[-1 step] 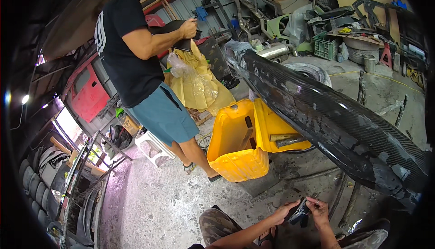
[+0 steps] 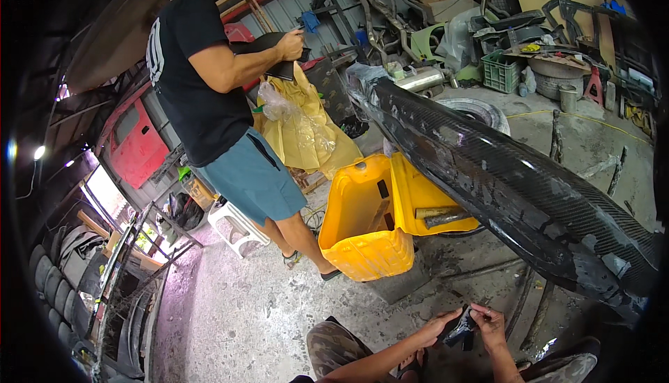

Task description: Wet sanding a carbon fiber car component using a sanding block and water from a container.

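Observation:
Low in the picture, between my camouflage-clad knees, my two hands hold a small dark piece with whitish smears (image 2: 460, 326). My left hand (image 2: 435, 328) grips it from the left side. My right hand (image 2: 490, 324) pinches its upper right edge with thumb and fingers. What exactly the piece is cannot be made out. Beyond my hands, a long glossy carbon-fibre panel (image 2: 481, 153) with grey-white patches slants across the right side. Its near end lies just above and right of my right hand.
Yellow cut-open plastic containers (image 2: 369, 254) stand under the panel. A person in a black shirt (image 2: 202, 41) stands at the left, holding a dark flat piece. A white stool (image 2: 237, 226) is behind them. A green crate (image 2: 501, 71) and car parts pile up at the back; sticks (image 2: 540, 313) lie at the right.

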Demonstrator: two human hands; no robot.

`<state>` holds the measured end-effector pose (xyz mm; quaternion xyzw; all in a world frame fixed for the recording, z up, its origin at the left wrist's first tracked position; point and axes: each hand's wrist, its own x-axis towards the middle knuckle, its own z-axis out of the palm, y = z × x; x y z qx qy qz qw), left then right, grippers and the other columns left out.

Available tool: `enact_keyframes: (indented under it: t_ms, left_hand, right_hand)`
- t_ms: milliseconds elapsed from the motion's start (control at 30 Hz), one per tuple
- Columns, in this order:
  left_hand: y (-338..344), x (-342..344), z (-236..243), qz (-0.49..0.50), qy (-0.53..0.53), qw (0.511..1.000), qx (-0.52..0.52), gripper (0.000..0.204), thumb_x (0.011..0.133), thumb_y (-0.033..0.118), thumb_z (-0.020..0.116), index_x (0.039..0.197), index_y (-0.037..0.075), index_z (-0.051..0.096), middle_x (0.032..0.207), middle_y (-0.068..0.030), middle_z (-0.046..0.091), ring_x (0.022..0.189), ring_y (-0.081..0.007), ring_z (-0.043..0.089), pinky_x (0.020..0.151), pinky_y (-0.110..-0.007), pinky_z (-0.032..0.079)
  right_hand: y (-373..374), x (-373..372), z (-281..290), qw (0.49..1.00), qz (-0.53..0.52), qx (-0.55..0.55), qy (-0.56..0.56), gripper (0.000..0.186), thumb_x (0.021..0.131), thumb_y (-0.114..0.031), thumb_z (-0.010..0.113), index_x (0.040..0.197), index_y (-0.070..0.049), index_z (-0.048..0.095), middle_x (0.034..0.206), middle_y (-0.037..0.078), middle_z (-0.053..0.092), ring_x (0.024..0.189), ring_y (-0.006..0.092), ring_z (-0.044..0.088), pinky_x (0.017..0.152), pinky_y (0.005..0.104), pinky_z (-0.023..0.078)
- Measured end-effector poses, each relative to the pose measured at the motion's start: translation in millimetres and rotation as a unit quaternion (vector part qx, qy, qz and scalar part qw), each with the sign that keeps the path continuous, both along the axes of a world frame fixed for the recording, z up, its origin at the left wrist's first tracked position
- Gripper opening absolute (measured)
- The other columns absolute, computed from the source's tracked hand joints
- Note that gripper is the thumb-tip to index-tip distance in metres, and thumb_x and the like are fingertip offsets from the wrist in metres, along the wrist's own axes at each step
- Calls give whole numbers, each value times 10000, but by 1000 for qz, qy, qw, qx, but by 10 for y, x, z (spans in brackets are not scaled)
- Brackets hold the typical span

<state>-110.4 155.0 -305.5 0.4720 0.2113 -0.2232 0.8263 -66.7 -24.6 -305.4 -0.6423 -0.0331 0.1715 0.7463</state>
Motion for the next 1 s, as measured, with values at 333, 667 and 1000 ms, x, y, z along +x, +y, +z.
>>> enact_keyframes:
  t_ms: [333,667,1000]
  left_hand:
    - [82,7,-30,12,-44,999,17,418,956,420,622,1141,48,663,959,-4,685,828,-81,637,707,-237,509]
    - [81,17,23,-16,-58,998,-7,382,985,365,589,1182,44,645,1012,-5,680,850,-79,640,727,-240,526]
    - [132,21,8,-37,-104,993,-28,407,1001,350,557,1256,38,611,1062,-25,686,886,-89,648,764,-234,526]
  right_hand:
    - [0,7,73,998,11,44,52,249,889,-94,696,1122,-8,712,852,19,665,733,101,615,567,257,549]
    - [-26,5,91,998,12,44,48,273,886,-137,718,1135,-27,714,874,24,671,743,100,621,591,252,542]
    - [-33,59,0,997,40,52,40,273,883,-124,717,1140,-31,711,884,37,666,754,119,621,589,263,561]
